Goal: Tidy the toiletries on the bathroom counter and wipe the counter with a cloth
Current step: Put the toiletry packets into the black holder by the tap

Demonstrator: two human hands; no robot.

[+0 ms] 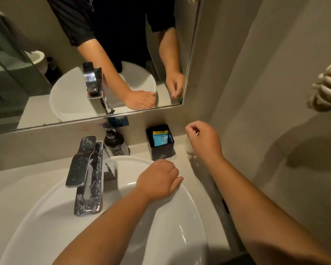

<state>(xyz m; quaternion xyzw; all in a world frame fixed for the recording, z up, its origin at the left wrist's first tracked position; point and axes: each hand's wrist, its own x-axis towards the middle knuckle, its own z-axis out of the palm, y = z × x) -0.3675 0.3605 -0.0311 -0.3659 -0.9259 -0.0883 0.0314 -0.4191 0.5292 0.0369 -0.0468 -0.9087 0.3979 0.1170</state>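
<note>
Left grip: curled into a loose fist, knuckles up, resting on the far rim of the white vessel basin; nothing visible inside it.

Right grip: raised over the back right corner of the worktop, fingertips pressed together on a thin pale stick, possibly a cotton swab; identity too small to confirm. Blurred whitish object directly beneath this grip, partly hidden by the hand; cannot tell what it is or whether the grip touches it.

Black square holder: upright on the worktop, just left of the right grip and just beyond the left grip, apart from both. Blue and yellow sachets standing inside it.

Dark pump bottle: upright against the back wall, further left of the holder, well apart from the right grip, beyond and left of the left grip.

Chrome tap: left of the left grip, spout over the basin, surface spotted with water marks.

Mirror: above the back wall, beyond both grips, reflecting both hands and the tap.

Coiled white cord: on the side wall, right of the right grip, well apart.
</note>
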